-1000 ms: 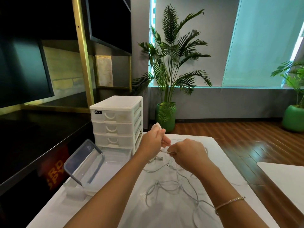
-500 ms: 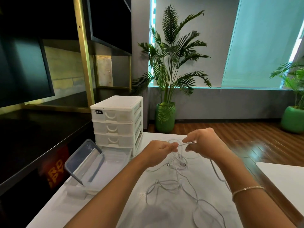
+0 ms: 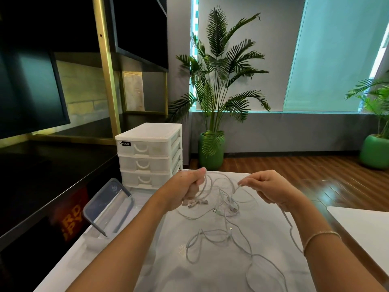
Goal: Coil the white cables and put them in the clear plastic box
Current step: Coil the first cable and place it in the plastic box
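Holding a few loops of the white cables in your left hand, you are pinching one strand with your right hand. Most cable is lying tangled on the tabletop, beside the open clear plastic box.

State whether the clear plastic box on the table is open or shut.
Open. The clear plastic box has its lid off, propped tilted against its near edge, beside the white drawer unit.

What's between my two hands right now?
In the head view, loops of white cable hang between the left hand and right hand, plug ends dangling over the table.
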Demonstrator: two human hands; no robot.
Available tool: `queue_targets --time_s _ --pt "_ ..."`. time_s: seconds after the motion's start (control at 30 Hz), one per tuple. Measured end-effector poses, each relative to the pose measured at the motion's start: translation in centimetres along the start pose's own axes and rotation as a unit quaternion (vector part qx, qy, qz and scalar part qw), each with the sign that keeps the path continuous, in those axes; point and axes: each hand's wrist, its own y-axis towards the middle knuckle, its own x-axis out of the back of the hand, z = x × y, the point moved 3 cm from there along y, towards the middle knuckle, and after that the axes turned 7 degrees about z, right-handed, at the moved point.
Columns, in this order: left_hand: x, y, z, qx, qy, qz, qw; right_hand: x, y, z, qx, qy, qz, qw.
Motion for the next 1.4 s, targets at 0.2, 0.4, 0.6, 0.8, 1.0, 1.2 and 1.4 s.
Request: queue_targets --time_s 0.2,0.4,0.6,0.8,1.0,1.2,1.4 --pt "0.5 0.4 -0.8 -0.080 -0.256 -0.042 0.962 -1.0 1.1 -0.1 -0.005 -0.236 0.011 0.972" --pt "-0.1 0.9 -0.5 -0.110 -0.465 -0.042 0.877 -2.7 2.1 0.3 -0.037 -0.357 0.043 0.932" --pt "-0.4 0.8 -0.8 -0.123 -0.506 -0.046 0.852 -3.9 2.7 -0.5 -0.042 -0.406 0.043 0.912" --pt "0.1 1.5 -0.8 -0.104 -0.416 -0.121 0.896 -6.0 2.0 0.6 -0.009 -0.425 0.096 0.900" --pt "-1.1 1.8 -0.7 -0.023 -0.027 -0.168 0.985 -7.0 1.0 2.8 0.028 -0.436 0.139 0.889" --pt "-3.1 1.7 -0.5 0.012 0.202 -0.085 0.976 -5.2 -0.6 5.5 0.089 -0.483 0.095 0.866" --pt "-4.1 1.4 0.3 0.026 0.280 -0.009 0.960 -3.4 -0.3 4.7 0.100 -0.384 0.043 0.917"
